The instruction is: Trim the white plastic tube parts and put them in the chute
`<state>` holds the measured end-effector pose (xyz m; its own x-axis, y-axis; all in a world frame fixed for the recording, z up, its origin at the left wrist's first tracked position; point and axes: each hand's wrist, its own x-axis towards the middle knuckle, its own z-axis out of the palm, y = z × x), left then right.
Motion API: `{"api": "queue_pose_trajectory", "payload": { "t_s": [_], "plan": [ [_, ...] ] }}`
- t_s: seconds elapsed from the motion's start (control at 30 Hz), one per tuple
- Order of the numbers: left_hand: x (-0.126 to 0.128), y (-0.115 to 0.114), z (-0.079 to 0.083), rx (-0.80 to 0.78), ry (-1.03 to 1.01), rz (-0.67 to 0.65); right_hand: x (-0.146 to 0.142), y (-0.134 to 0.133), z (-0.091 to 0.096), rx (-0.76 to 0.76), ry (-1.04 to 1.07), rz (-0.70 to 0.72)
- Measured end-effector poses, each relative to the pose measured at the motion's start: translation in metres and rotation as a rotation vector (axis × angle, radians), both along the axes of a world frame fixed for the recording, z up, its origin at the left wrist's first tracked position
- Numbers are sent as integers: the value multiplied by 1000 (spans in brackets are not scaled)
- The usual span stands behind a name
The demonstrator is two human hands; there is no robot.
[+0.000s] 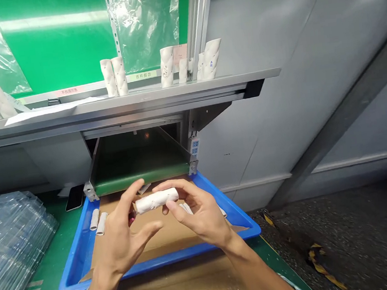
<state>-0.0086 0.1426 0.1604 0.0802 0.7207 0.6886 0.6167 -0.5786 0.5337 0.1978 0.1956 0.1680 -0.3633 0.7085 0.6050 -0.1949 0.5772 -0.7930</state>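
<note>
Head view is showing a small white tube (pixel 157 200) lying almost level in the air over the tray (pixel 165 259), about midway between its left and right edges. The right hand (pixel 198 210) is gripping its right end between thumb and fingers; the left hand (pixel 121 234) is standing open around the other end, thumb spread apart, and whether its fingers are touching is hard to tell. The tube is looking light and stiff, perhaps brittle at the rims, so a gentle pinch is probably serving best. Its dimpled surface is likely giving some purchase, and the ends are seeming the safest hold. Two more tubes (pixel 101 223) are resting by the tray's left edge.
</note>
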Motion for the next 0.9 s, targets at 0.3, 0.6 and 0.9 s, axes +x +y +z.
{"api": "queue_pose_trajectory", "payload": {
  "t_s": [0.3,0.6,0.9],
  "plan": [
    [3,-16,12,204,435,340,1,-1,-4,217,-110,-209],
    [13,-20,6,179,574,441,-3,-4,-4,357,-184,-255],
    [13,-18,7,177,618,457,-1,-6,0,381,-198,-256]
  ]
}}
